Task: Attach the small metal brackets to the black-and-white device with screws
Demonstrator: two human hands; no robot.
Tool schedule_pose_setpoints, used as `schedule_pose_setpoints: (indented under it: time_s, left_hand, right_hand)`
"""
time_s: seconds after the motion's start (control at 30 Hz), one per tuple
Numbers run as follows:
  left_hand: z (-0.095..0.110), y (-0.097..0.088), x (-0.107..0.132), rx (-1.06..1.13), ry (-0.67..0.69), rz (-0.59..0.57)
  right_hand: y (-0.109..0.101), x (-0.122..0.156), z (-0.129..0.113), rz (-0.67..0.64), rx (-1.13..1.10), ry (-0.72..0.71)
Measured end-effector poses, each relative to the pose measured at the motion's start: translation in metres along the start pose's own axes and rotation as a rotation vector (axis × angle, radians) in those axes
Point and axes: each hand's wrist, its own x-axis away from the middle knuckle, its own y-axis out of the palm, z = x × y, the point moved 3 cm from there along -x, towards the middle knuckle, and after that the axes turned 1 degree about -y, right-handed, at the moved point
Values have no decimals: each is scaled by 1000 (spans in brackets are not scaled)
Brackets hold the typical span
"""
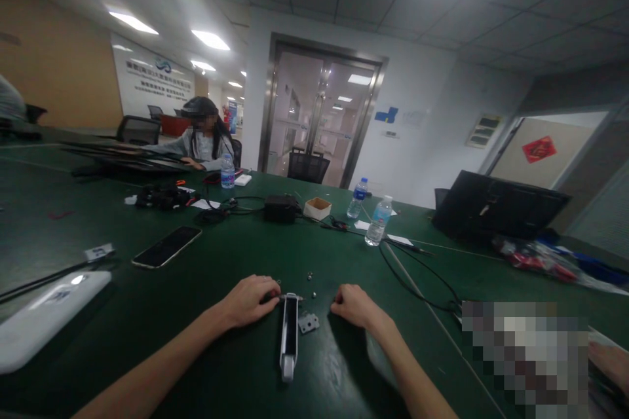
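Note:
Before me on the green table lies a long, narrow silver-white piece with a dark inner channel (289, 334). My left hand (253, 301) is at its far end, with fingers closed around the end of a thin metal pin there. Just right of the channel piece rests a small metal plate with holes (309, 323). Small metal nuts (314, 295) lie a little farther off. My right hand (354, 304) is on the table to the right, apart from these parts. Its fingers are curled, and whatever they hold, if anything, is hidden.
A phone (167, 247) and a white rounded case (54, 317) lie left. Farther back are a black box (282, 208), an open small carton (317, 208), water bottles (378, 221) and cables. A monitor (501, 206) stands right. A person (204, 134) sits across; another hand (609, 360) shows right.

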Motion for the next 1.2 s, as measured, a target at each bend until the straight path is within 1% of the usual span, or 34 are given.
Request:
schedule_pose_setpoints:
  time_s: [0.23, 0.4, 0.47, 0.53, 0.6, 0.67, 0.77, 0.87, 1.0, 1.1, 1.2]
  left_hand:
    - [2, -2, 1, 2, -8, 2]
    - [0, -2, 0, 4, 4, 51]
    - [0, -3, 0, -7, 12, 95]
    - [1, -3, 0, -6, 36, 157]
    - [5, -3, 1, 12, 77, 217]
    - [10, -1, 1, 38, 138, 253]
    - [19, 4, 1, 69, 242, 244]
    - [26, 9, 1, 85, 310, 211]
    - [22, 13, 0, 117, 309, 211]
    - [16, 14, 0, 160, 310, 212]
    - [11, 14, 0, 210, 305, 185]
  right_hand:
    - [0, 5, -8, 9, 74, -67]
    - [-3, 6, -14, 83, 119, -105]
    - [-4, 6, -18, 134, 89, -158]
    - [-4, 8, -26, 190, 11, -240]
    - [-1, 11, -36, 248, -86, -327]
    - [4, 14, -48, 300, -170, -407]
    - [15, 17, -64, 363, -255, -500]
    - [24, 17, -72, 423, -301, -567]
    - [27, 16, -72, 460, -355, -624]
    - [27, 15, -70, 461, -374, -624]
    - [26, 15, -70, 495, -327, -608]
